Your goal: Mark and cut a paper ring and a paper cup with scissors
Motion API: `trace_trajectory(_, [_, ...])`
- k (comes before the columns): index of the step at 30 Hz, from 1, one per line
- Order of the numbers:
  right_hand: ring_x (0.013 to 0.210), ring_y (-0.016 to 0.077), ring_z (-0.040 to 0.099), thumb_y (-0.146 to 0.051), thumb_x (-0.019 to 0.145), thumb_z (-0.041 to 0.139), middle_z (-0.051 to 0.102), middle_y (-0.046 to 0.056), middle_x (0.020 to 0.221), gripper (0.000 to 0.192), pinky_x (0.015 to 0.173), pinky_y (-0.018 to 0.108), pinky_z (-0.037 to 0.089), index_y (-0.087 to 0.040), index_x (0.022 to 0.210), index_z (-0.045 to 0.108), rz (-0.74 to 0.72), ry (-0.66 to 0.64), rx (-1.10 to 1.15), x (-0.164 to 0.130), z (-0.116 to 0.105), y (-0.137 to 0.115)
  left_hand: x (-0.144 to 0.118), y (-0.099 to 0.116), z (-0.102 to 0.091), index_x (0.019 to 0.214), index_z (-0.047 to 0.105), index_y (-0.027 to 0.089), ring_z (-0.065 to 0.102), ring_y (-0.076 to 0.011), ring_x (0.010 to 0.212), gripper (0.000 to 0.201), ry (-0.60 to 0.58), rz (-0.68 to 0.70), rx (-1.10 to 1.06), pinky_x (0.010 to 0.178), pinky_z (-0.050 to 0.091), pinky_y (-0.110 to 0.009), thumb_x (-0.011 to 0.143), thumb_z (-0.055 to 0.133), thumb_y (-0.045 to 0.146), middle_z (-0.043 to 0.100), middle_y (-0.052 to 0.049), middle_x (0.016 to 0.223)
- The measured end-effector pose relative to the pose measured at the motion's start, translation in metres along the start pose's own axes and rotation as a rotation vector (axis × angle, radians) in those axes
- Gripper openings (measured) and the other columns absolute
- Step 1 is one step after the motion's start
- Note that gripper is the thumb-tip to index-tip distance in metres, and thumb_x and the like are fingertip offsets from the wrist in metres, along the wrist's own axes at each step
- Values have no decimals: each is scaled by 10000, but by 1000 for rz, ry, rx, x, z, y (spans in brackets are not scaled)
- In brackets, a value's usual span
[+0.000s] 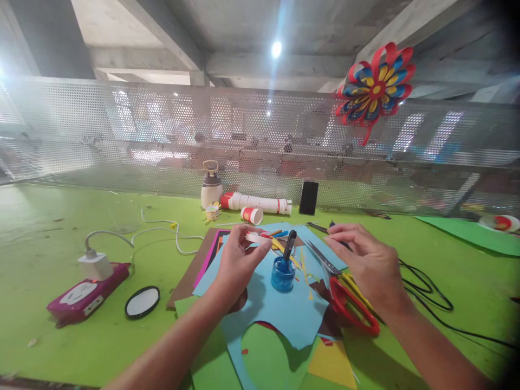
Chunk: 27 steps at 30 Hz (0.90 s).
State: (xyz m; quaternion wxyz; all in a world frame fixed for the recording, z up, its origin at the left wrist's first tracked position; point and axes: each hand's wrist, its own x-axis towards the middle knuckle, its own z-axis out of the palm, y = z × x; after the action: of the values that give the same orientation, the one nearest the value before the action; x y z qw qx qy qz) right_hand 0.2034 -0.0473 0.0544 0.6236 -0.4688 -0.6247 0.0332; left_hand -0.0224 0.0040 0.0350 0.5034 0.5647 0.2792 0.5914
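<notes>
My left hand [238, 262] is closed around a white paper-cup piece [255, 237] with red, yellow and blue strips fanning out from it. Opposite it, my right hand [371, 268] has its fingers pinched together; a small dark tip shows by the fingertips, but I cannot make out what it is. Between the hands a blue paint pot [283, 279] stands on light blue paper [264, 319], with a black marker [289, 245] upright in it. Scissors with red handles [357, 317] lie below my right hand, against yellow handles [352, 284].
A purple power strip [99, 295] with a white plug and a round black-rimmed disc [142, 302] lie left. Behind are a jug [211, 192], stacked paper cups [260, 203] and a phone [309, 197]. Black cable [430, 287] coils right; a paper flower [377, 89] hangs above.
</notes>
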Motion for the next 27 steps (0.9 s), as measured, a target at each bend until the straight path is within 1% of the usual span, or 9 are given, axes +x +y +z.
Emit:
trace_trajectory(3, [858,213,618,-168,810,741,659,31,878,106,781,383,455,-250,743,732,-41,-15,-10,-5,-1,-3,0,-1,0,966,519,205,691,-189,921,353,1,10,10,805,546,-320,777,793,320,676,-33,975])
trace_trajectory(7, [861,199,588,-150,827,713,608,18,887,132,756,360,441,-258,750,704,-55,-61,17,-16,0,-12,0,-2,1,993,522,200,680,-178,928,355,10,15,17,798,547,-301,782,786,308,668,-40,1004])
trace_trajectory(13, [858,199,544,-149,841,706,559,15,876,174,816,377,394,-246,710,646,-31,-126,17,-28,1,-14,0,-4,0,1007,515,204,688,-179,936,344,-2,63,10,845,554,-322,793,772,286,666,-30,981])
trace_trajectory(18, [868,198,528,-158,846,703,548,7,850,162,804,358,393,-253,735,634,14,-153,48,-34,3,-12,0,-5,0,1019,512,201,689,-169,906,345,-16,91,16,853,563,-331,794,764,270,664,-35,984])
trace_trajectory(23, [848,195,538,-166,823,718,550,13,843,175,757,340,416,-244,699,623,62,-155,101,-38,7,-18,-2,-3,3,1040,511,197,689,-158,911,374,-7,94,22,838,564,-314,776,769,255,653,-44,1057])
trace_trajectory(27, [835,184,541,-180,791,740,559,13,816,187,751,320,445,-234,656,621,103,-145,177,-38,11,-20,-2,-1,2,1032,528,196,689,-162,884,376,-35,75,-11,799,551,-296,767,788,258,689,-29,960])
